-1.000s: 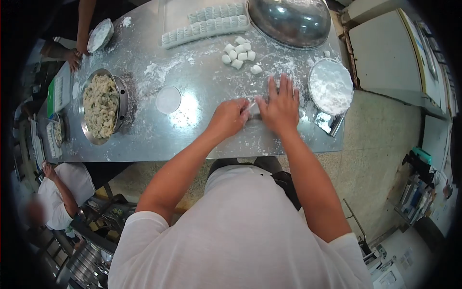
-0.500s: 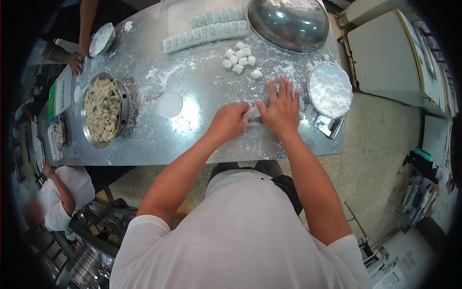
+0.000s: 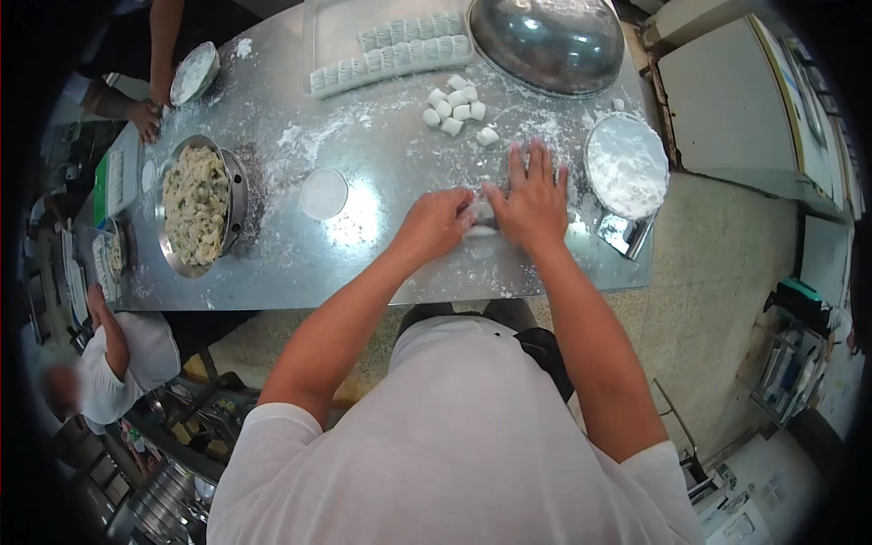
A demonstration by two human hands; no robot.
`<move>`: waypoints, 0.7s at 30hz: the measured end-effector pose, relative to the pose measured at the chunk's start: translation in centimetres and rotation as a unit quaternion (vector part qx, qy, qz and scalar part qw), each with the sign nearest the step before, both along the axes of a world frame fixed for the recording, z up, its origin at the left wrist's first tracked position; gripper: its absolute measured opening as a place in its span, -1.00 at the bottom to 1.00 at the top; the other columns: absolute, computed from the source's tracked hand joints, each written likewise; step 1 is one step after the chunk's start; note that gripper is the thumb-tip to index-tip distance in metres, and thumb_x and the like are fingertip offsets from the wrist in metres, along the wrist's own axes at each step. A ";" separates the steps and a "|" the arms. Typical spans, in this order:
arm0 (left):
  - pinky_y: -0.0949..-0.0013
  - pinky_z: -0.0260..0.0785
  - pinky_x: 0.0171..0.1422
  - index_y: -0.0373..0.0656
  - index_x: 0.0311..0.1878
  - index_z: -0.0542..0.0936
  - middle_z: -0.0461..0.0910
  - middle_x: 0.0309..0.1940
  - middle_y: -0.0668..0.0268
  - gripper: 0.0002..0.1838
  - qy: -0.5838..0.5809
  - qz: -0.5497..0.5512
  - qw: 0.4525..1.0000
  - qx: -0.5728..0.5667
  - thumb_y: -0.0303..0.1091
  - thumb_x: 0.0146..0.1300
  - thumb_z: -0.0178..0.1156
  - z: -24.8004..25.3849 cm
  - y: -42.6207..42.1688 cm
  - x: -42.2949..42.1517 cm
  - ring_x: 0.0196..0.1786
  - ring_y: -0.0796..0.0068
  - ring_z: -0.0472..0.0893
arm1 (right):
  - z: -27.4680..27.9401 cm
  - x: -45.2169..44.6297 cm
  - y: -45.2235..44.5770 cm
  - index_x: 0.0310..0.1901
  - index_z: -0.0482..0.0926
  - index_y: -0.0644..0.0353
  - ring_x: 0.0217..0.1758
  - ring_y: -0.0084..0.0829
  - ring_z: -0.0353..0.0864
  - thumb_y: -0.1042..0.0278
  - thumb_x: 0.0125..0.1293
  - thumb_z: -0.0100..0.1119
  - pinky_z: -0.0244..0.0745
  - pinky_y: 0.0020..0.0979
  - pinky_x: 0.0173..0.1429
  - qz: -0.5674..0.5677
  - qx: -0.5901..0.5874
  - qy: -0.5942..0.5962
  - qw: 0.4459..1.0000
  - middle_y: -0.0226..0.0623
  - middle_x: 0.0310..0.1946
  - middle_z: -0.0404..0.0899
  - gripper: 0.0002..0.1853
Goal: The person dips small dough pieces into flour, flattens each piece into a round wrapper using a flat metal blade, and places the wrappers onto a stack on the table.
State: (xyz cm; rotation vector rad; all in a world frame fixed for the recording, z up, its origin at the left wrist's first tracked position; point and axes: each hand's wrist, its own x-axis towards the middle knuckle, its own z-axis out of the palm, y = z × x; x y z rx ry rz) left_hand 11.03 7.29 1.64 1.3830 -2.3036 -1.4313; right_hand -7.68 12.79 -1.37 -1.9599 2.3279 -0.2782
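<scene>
Near the front edge of the metal table, my left hand [image 3: 438,222] is closed, its thumb and fingers pinching the edge of a small white dough wrapper [image 3: 482,216]. Beside it my right hand [image 3: 536,207] lies flat with fingers stretched out and the thumb towards the wrapper. Whatever may be under its palm is hidden. A finished round dough wrapper [image 3: 323,194] lies to the left. Beyond my hands sits a small pile of dough pieces [image 3: 454,110], with one single piece [image 3: 488,136] apart from it.
A bowl of flour [image 3: 627,165] stands at right, a metal scraper [image 3: 627,234] beside it. An upturned metal bowl [image 3: 549,41] and a tray of dumplings [image 3: 391,65] are at the back. Left is a bowl of filling [image 3: 194,204]. Co-workers' hands [image 3: 145,118] show at far left.
The wrapper between my hands shows more clearly now, where it was blurred before. My hands have barely shifted. The co-worker at lower left has lowered an arm slightly.
</scene>
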 end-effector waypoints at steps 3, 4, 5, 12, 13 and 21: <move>0.13 0.53 0.02 -0.25 0.04 0.66 0.74 -0.15 0.00 -0.74 0.063 -0.014 0.989 -0.133 -0.35 0.35 0.32 -1.7 -0.7 -0.5 -0.11 -0.03 0.72 | 0.1 -0.2 -1.4 0.56 0.32 0.14 0.70 0.04 0.08 -0.17 0.42 0.14 -0.13 0.15 0.70 -0.006 -0.059 0.001 0.998 0.05 0.62 0.17 -0.20; 0.14 0.53 0.03 -0.25 0.03 0.66 0.73 -0.14 0.00 -0.75 0.035 -0.036 0.987 -0.151 -0.35 0.36 0.31 -1.9 -0.7 -0.4 -0.11 -0.01 0.73 | -0.1 0.0 0.4 0.56 0.32 0.14 0.70 0.04 0.08 -0.17 0.42 0.14 -0.13 0.15 0.70 -0.001 -0.063 0.004 0.998 0.05 0.62 0.17 -0.20; 0.15 0.53 0.05 -0.25 0.03 0.66 0.73 -0.13 -0.01 -0.75 0.006 -0.056 0.985 -0.166 -0.35 0.36 0.31 -2.0 -0.6 -0.2 -0.10 0.01 0.73 | -0.6 0.2 2.9 0.55 0.35 0.15 0.69 0.05 0.10 -0.17 0.40 0.16 -0.10 0.16 0.69 0.013 -0.042 -0.009 0.999 0.05 0.61 0.18 -0.20; 0.14 0.56 0.05 -0.25 0.11 0.63 0.74 -0.15 -0.03 -0.70 0.037 0.019 0.992 0.118 -0.35 0.38 0.32 -1.3 1.3 1.7 -0.09 0.02 0.75 | -0.3 0.6 6.4 0.53 0.39 0.12 0.68 0.07 0.14 -0.19 0.37 0.18 -0.06 0.20 0.67 0.038 0.031 -0.020 0.999 0.03 0.61 0.20 -0.20; 0.12 0.56 0.05 -0.26 0.12 0.62 0.74 -0.15 -0.04 -0.69 0.038 0.016 0.998 0.056 -0.35 0.38 0.32 -0.9 0.9 1.3 -0.08 0.01 0.75 | 0.1 0.5 3.7 0.53 0.38 0.11 0.67 0.07 0.14 -0.19 0.38 0.18 -0.07 0.20 0.67 0.022 0.011 -0.010 1.000 0.03 0.61 0.19 -0.20; 0.07 0.55 0.07 -0.27 0.10 0.63 0.75 -0.10 -0.03 -0.68 0.017 -0.038 0.994 -0.097 -0.37 0.34 0.35 -1.2 -0.7 0.0 -0.03 0.00 0.76 | -1.1 0.7 7.3 0.51 0.40 0.12 0.65 0.11 0.17 -0.15 0.37 0.21 -0.03 0.21 0.66 0.026 -0.027 -0.034 0.999 0.05 0.60 0.20 -0.22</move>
